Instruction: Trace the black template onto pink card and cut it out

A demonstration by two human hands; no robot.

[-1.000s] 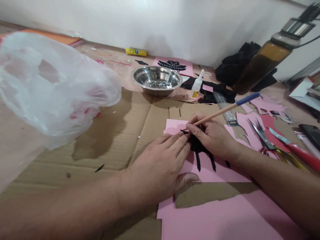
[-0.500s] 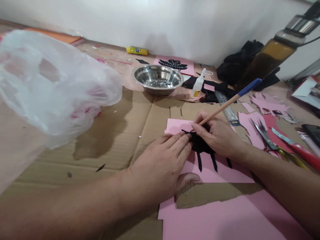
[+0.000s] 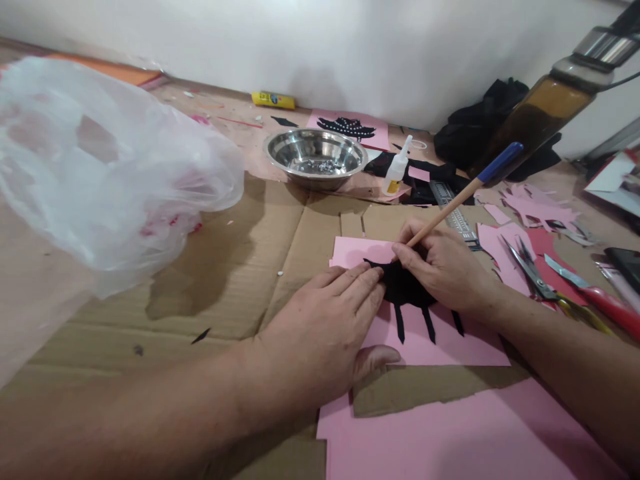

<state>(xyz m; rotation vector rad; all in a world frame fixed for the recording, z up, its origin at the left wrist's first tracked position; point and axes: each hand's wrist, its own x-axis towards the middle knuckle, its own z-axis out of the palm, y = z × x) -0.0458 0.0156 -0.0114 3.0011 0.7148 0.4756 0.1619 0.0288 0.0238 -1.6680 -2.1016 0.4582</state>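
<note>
Fingers and thumb of my right hand are closed around a pen with a tan barrel and a blue end, slanting up to the right. Its tip is hidden by my fingers, at the upper edge of a black cutout with several narrow pointed strips. My left hand lies flat, fingers stretched out, pressing the cutout's left part onto a pink sheet. Its thumb rests on the sheet's lower edge.
Behind are a steel bowl with small shiny pieces, a glue bottle and a yellow tube. A plastic bag fills the left. Scissors, a red-handled cutting tool and a metal ruler lie right.
My right hand has shifted slightly right along the cutout's upper edge with the pen, showing more of the black shape. My left hand stays in place.
</note>
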